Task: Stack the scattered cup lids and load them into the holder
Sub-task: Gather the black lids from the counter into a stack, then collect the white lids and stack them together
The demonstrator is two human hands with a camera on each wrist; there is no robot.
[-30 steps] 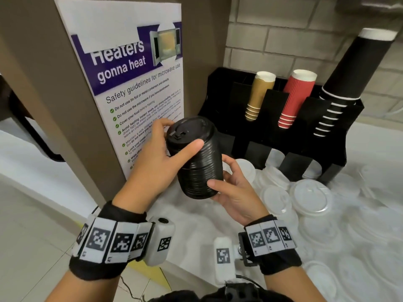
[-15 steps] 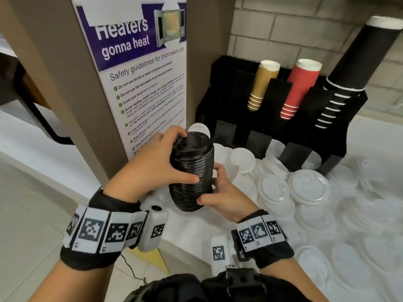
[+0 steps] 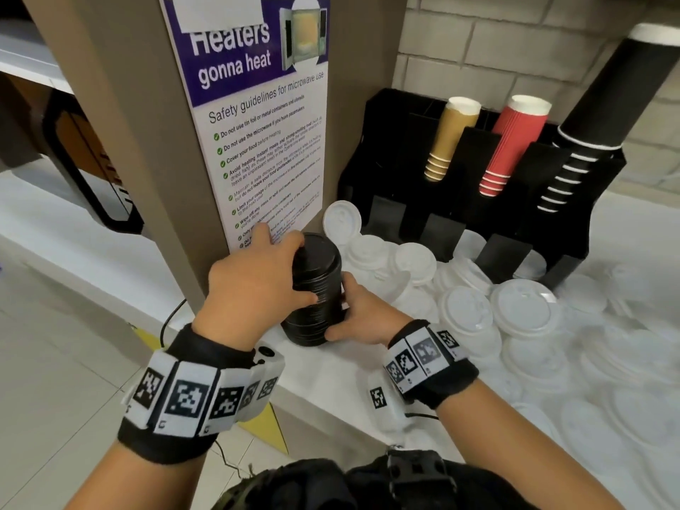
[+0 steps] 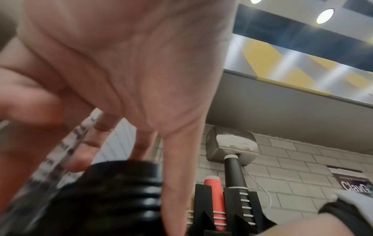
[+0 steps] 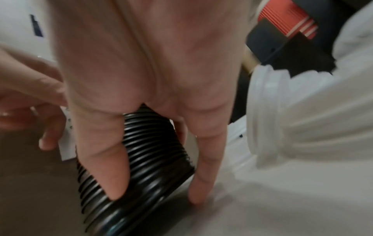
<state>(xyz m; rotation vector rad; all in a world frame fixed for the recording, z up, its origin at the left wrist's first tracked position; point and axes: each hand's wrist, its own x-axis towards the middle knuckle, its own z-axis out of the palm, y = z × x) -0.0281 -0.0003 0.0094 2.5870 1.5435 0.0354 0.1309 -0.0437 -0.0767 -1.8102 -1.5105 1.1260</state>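
Observation:
A tall stack of black cup lids (image 3: 314, 288) stands upright near the left front corner of the white counter (image 3: 331, 377). My left hand (image 3: 301, 270) grips its top and upper side, thumb across the front. Around the lower right side my right hand (image 3: 342, 311) curls, thumb at the base. The left wrist view shows the black stack (image 4: 121, 191) under my left hand (image 4: 153, 167). In the right wrist view the ribbed black stack (image 5: 153, 153) sits between the thumb and fingers of my right hand (image 5: 157, 183). Scattered white lids (image 3: 522, 311) cover the counter to the right. The black holder (image 3: 386, 149) stands behind.
The holder carries a tan cup stack (image 3: 449, 138), a red cup stack (image 3: 511, 145) and a tall black cup stack (image 3: 603, 104). A brown pillar with a purple poster (image 3: 257, 115) rises just left of the stack. The counter's edge drops to the floor on the left.
Both hands have brought the black lid stack down from mid-air to the counter by the pillar. Their grip on it is unchanged.

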